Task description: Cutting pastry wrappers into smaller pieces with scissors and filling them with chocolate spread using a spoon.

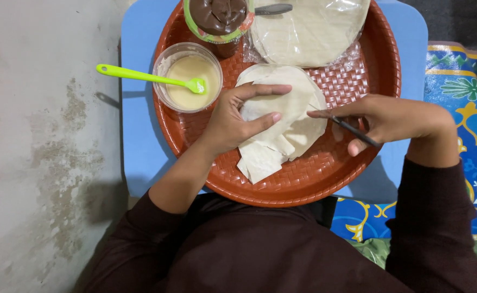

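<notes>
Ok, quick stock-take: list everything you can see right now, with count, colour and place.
woven tray: one, reddish brown, on the blue table
blue table: one, light blue, under the tray
round wrappers: a stack, off-white, middle of the tray, some folded
bagged wrappers: one pack, off-white in clear plastic, top of the tray
bowl of batter: one, clear with cream mix, left of the tray
silicone brush: one, lime green, resting in the bowl
chocolate spread jar: one, brown, top of the tray
patterned mat: one, blue and yellow, right side
left hand: on the wrapper stack
right hand: holding a thin dark tool
</notes>
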